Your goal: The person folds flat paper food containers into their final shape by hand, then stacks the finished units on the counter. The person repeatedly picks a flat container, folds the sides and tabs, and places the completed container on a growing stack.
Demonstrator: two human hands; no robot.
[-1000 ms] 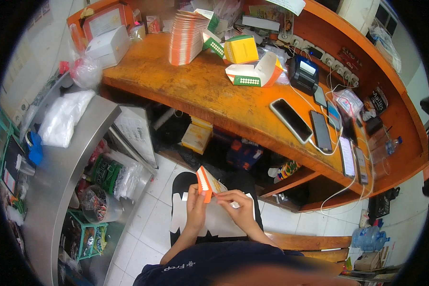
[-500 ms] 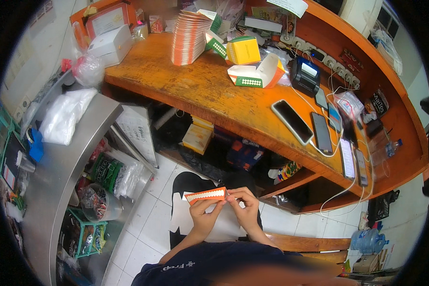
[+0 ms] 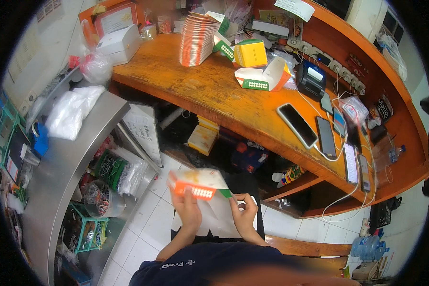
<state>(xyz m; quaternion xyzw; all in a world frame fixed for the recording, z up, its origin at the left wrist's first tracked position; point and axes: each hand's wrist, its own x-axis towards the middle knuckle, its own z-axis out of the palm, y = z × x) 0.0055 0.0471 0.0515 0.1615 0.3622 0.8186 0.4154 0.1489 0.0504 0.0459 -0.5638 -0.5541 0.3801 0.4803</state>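
A paper food box [image 3: 206, 178] in orange, white and green is held over my lap, slightly blurred by motion. Its pale inner side faces up, and an orange wall with a row of white shapes faces me. My left hand [image 3: 188, 212] grips its left part, thumb on the orange wall. At the green corner on the right, the bent fingers of my right hand [image 3: 245, 212] pinch the edge, though the fingertips are partly hidden. White flat sheets [image 3: 214, 217] lie across my lap beneath the box.
On the wooden desk [image 3: 176, 78] stand a tall stack of nested boxes [image 3: 198, 40], a yellow box [image 3: 251, 53] and an open box [image 3: 256, 84]. A black printer [image 3: 311, 81] and several phones [image 3: 297, 126] with cables lie to the right. A steel counter [image 3: 88, 136] borders the left.
The narrow, folded-looking box has been opened out and tilted, showing its inner side. My left hand has moved left and turned; my right hand stays near the right end.
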